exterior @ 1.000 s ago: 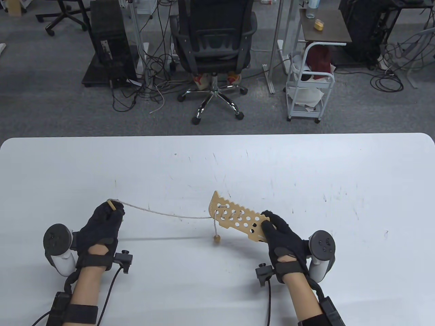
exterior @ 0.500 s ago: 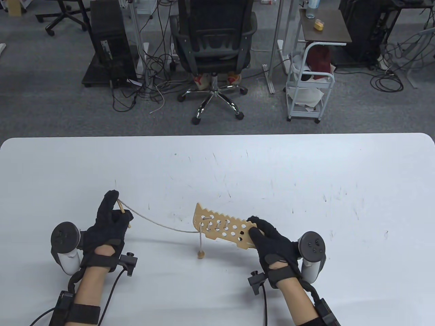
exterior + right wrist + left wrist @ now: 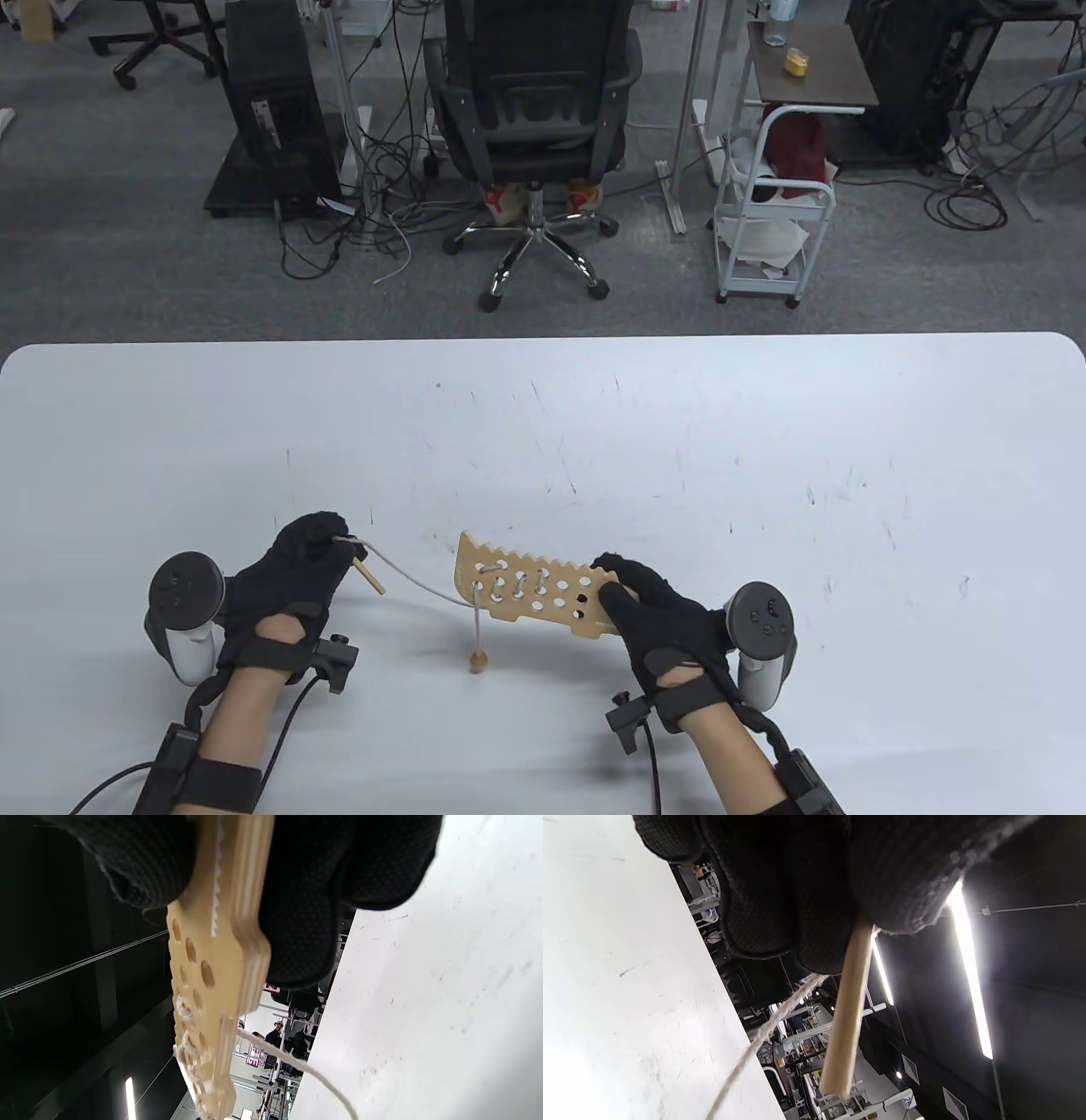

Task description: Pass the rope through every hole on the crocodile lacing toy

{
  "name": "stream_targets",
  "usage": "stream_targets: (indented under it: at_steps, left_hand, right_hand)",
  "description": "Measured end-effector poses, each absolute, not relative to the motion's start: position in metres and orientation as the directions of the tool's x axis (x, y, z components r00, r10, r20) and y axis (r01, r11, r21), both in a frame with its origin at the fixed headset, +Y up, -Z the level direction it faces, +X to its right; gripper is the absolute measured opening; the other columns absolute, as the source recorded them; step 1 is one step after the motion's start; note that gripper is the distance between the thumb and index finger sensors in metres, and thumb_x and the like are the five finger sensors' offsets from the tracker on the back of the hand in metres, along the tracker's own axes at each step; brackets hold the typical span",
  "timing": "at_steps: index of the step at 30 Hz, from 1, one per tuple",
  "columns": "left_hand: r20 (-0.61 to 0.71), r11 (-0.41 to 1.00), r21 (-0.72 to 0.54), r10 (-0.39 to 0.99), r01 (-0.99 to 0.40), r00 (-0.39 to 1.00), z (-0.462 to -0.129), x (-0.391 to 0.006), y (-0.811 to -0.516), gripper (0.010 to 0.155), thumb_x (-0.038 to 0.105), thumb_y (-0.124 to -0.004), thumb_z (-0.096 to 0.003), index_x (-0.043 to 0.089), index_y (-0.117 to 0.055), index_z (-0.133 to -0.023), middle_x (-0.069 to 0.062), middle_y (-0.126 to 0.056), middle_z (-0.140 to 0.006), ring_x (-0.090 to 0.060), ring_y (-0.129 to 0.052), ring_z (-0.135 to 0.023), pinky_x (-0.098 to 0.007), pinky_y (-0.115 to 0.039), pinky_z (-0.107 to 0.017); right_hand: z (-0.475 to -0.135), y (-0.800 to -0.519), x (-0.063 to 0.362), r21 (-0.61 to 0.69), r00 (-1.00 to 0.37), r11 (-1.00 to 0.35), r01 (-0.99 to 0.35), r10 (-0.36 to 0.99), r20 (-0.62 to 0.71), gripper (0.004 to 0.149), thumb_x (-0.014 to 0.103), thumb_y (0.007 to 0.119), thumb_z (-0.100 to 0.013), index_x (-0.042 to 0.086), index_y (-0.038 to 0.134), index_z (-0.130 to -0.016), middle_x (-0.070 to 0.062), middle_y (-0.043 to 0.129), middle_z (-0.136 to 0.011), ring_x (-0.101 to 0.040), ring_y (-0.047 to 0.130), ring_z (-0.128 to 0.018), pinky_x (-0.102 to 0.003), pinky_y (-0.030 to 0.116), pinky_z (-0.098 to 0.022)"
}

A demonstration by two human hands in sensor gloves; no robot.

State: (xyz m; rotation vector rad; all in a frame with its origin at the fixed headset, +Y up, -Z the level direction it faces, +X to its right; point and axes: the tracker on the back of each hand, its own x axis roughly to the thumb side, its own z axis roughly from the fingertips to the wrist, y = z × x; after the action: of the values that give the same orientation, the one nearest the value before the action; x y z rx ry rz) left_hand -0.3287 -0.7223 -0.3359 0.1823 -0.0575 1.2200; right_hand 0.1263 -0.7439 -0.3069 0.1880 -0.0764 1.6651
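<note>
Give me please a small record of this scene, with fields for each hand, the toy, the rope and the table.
left hand: grips the wooden needle at the rope's free end
right hand: holds the toy by one end, above the table
toy: wooden crocodile board with holes; the end away from the right hand is laced, holes nearer that hand open
rope: sags from the left hand to the toy; a short end with a bead hangs below the toy
table: white, scuffed
</note>
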Motion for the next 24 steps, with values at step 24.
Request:
stream_targets:
  at_steps: [24]
  left_hand:
    - [0.12,0.224,-0.305,0.973,-0.925,0.196,-0.332,-0.259,-0.737,0.043,0.036,-0.094,-0.0368,0.031,-0.091,-0.079,0.007,-0.108,-0.069,-0.022,-0.104,-0.072,-0.055,-0.066,-0.072]
  right_hand:
    - [-0.3,-0.74,0.107,0.162,-0.026,-0.058,-0.985,0.981,0.192,0.046,0.039,0.082,-0.045,0.021,0.08,-0.087,-0.005,0.103,-0.066,-0.024,0.107,-0.051,-0.048,0.08,-0.048]
